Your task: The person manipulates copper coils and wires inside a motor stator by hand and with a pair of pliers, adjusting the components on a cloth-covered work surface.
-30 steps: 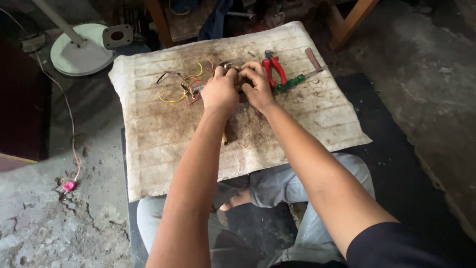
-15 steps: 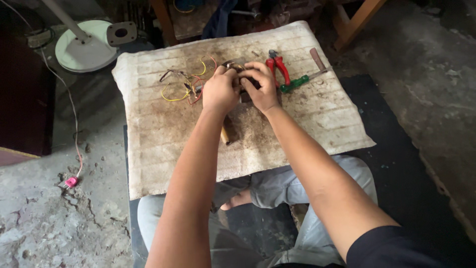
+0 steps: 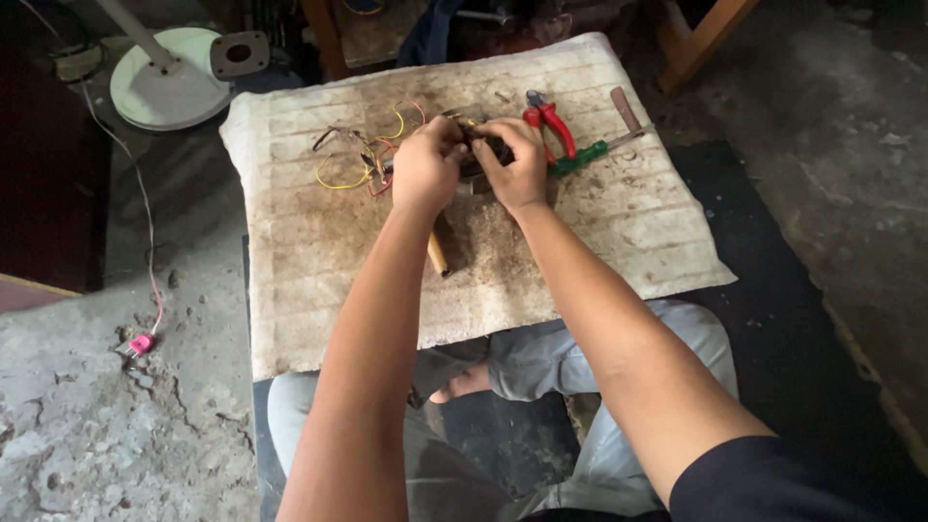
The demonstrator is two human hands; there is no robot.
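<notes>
Both my hands meet over a small dark part (image 3: pixel 483 147) with thin wires at the far middle of a dirty white mat (image 3: pixel 599 222) on a low table. My left hand (image 3: pixel 423 166) pinches it from the left and my right hand (image 3: pixel 515 159) grips it from the right. Most of the part is hidden by my fingers. Yellow and red wires (image 3: pixel 360 164) trail out to the left of my left hand. A wooden tool handle (image 3: pixel 438 251) lies on the mat under my left wrist.
Red-handled pliers (image 3: pixel 551 124) and a green-handled screwdriver (image 3: pixel 585 155) lie just right of my right hand. A white round fan base (image 3: pixel 164 92) stands on the floor at the far left. A thin cable with a pink plug (image 3: pixel 141 343) runs over the cracked concrete. My knees sit under the table.
The hands stay together on the part with only small finger shifts. The view has tilted slightly, so the mat sits a little lower in the picture.
</notes>
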